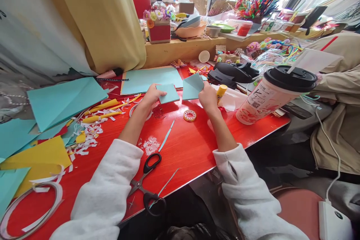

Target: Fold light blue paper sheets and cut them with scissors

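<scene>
Between the thumb and fingers of my left hand (152,96) is a small light-blue paper square (169,94). My right hand (208,97) grips another light-blue paper piece (192,87), tilted up, and a narrow gap parts the two pieces. Below them on the red table lies a small round tape roll (189,115). Black-handled scissors (145,182) rest open near the front edge, beside my left sleeve. Thin blue paper strips (167,135) lie close by. A yellow glue stick (221,93) stands just right of my right hand.
Light-blue sheets (67,101) and yellow paper (39,157) cover the left side, with white scraps and a large tape ring (33,210). A big lidded cup (270,95) stands at the right edge. Behind it, a person in a beige sleeve (337,78) sits. Crafts crowd the windowsill.
</scene>
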`<action>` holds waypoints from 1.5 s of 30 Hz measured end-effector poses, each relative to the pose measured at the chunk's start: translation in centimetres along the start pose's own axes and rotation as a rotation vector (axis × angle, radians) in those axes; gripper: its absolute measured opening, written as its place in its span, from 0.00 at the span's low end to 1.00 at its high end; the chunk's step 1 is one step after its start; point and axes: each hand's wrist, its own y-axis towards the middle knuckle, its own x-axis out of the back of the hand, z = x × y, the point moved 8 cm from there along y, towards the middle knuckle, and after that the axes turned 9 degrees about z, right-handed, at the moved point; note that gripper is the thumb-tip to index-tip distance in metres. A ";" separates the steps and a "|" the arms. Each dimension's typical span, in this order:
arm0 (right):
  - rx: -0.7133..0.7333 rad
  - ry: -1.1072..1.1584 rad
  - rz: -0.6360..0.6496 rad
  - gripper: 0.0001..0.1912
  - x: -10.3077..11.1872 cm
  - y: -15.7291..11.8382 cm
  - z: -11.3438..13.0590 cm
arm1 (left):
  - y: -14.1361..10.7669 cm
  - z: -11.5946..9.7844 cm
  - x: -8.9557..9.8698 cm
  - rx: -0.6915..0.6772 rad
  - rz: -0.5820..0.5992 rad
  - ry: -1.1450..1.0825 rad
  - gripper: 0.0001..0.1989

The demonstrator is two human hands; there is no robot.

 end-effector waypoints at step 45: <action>0.381 0.006 0.353 0.33 -7.7 -2.2 6.3 | -1.0 -0.6 0.2 -0.116 0.056 0.105 0.32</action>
